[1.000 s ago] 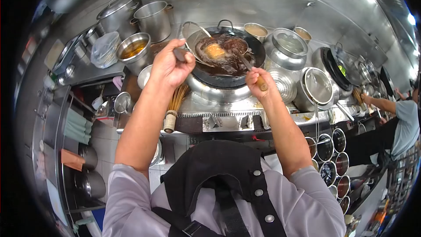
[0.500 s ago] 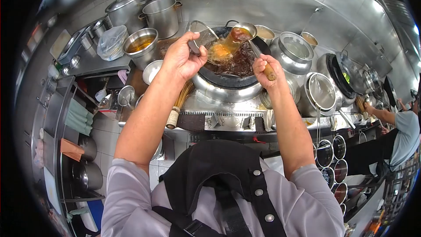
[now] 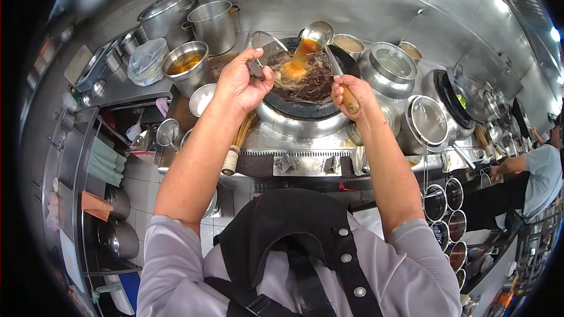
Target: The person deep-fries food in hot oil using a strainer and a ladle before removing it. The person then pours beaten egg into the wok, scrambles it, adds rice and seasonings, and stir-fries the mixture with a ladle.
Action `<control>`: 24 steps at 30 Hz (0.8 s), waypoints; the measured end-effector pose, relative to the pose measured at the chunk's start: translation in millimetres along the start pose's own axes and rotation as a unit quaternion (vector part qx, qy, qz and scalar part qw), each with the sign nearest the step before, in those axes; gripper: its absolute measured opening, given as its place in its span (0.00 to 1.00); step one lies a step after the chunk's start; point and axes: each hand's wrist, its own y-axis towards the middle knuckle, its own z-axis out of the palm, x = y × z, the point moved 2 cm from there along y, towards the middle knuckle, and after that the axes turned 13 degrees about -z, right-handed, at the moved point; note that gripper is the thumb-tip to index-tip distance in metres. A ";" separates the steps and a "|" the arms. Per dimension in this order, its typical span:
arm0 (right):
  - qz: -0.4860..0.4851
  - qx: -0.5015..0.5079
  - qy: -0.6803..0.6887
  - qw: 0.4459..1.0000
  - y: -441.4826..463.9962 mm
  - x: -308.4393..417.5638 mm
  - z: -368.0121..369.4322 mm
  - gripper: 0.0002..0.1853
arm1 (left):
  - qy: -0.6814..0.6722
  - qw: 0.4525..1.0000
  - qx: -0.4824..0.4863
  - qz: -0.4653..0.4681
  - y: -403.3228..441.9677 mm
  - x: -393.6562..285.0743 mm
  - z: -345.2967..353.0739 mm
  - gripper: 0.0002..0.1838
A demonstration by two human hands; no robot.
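Note:
My left hand (image 3: 242,82) is closed round the dark handle of a strainer (image 3: 257,40), held over the left side of a wok (image 3: 294,110). In my right hand (image 3: 356,96) is the wooden handle of a ladle (image 3: 320,32). The ladle's metal bowl is tilted above the wok, and amber liquid (image 3: 305,51) streams from it onto a foaming golden patch. Dark liquid (image 3: 320,82) bubbles in the wok around that patch. Steam and splashing hide what lies in the strainer.
Left of the wok stand a pot of amber liquid (image 3: 187,63) and a white bowl (image 3: 202,98). A bamboo brush (image 3: 231,158) lies at the counter's front. To the right are a lidded pot (image 3: 390,69) and a sieve (image 3: 429,118). Another person (image 3: 540,176) works farther right.
The ladle has tipped further and its bowl has risen slightly, showing more of its inside as liquid pours out. My right hand has shifted slightly left; my left hand has barely moved.

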 end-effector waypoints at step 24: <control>0.063 0.013 0.247 0.967 4.4 -13.2 -58.7 0.07 | 0.020 0.999 0.011 0.032 -2.1 9.4 -1.6 0.11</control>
